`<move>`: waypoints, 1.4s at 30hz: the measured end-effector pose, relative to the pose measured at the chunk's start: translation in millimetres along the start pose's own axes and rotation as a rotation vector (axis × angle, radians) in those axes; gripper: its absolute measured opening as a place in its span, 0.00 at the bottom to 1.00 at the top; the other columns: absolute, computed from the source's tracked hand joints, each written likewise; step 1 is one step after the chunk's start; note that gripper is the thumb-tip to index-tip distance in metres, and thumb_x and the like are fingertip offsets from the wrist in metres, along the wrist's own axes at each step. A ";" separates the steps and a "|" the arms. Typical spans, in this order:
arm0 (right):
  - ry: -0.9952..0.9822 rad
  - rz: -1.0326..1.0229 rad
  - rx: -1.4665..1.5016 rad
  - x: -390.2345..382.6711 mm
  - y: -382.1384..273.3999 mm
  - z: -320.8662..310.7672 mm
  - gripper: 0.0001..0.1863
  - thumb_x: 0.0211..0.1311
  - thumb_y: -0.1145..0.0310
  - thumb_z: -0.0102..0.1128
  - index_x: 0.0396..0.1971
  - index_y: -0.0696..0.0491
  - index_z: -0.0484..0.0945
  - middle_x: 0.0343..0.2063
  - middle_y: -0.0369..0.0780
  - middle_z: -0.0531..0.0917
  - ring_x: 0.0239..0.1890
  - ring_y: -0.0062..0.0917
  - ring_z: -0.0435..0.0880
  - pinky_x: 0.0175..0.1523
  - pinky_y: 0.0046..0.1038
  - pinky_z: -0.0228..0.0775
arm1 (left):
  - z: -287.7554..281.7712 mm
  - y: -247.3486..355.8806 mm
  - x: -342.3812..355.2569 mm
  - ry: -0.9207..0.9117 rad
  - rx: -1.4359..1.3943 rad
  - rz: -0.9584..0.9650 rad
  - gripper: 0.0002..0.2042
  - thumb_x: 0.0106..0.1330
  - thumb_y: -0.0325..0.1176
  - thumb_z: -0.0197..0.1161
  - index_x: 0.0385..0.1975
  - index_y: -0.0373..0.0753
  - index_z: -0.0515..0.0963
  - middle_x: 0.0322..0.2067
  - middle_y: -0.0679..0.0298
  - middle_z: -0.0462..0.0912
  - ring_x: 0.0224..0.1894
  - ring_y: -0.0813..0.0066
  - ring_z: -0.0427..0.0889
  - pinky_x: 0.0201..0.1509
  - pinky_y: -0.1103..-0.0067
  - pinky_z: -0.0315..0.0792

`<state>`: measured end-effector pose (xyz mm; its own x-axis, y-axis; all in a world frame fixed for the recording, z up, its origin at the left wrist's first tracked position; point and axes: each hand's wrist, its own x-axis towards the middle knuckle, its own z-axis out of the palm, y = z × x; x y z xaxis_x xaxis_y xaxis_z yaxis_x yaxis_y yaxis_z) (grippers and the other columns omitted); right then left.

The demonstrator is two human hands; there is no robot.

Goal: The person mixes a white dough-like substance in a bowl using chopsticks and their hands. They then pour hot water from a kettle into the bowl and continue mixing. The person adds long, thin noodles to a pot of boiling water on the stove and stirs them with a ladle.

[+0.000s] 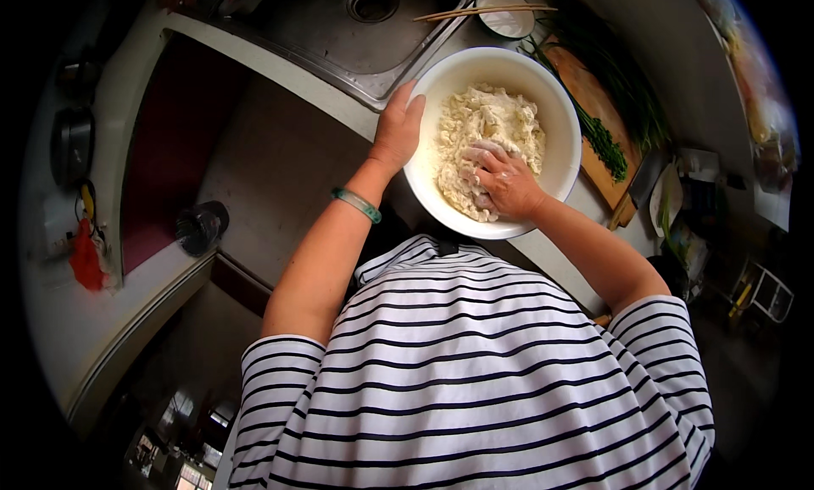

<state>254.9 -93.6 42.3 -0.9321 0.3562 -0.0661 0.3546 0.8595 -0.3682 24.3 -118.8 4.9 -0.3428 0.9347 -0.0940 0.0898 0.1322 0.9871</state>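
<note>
A large white bowl (pixel 562 108) stands at the counter's near edge, partly over it. Crumbly, shaggy dough (pixel 500 108) with dry flour patches fills its bottom. My left hand (pixel 398 129) holds the bowl's left rim, thumb at the edge and fingers along the outer wall. Inside, my right hand (pixel 505 181) presses into the near right part of the dough. Flour coats its fingers, which are curled and partly buried. A green bangle (pixel 357 204) circles my left wrist.
Right of the bowl, a wooden cutting board (pixel 599 100) carries chopped greens (pixel 604 142), with a knife (pixel 642 187) beside it. Chopsticks (pixel 454 14) lie across a small bowl (pixel 506 24) behind. A metal sink (pixel 339 45) is at the far left.
</note>
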 end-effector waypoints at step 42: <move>0.109 0.012 -0.169 34.8 -2.2 28.5 0.12 0.49 0.58 0.57 0.32 0.47 0.74 0.44 0.33 0.72 0.52 0.25 0.68 0.42 0.35 0.67 | -0.3 7.9 -3.8 -0.033 0.065 0.035 0.18 0.66 0.34 0.48 0.54 0.32 0.66 0.48 0.48 0.74 0.51 0.59 0.73 0.56 0.74 0.64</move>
<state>219.6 -93.5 14.4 -0.9174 0.3965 0.0347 0.3816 0.9011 -0.2060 26.0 -121.4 13.1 -0.3079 0.9492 -0.0646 0.1622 0.1193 0.9795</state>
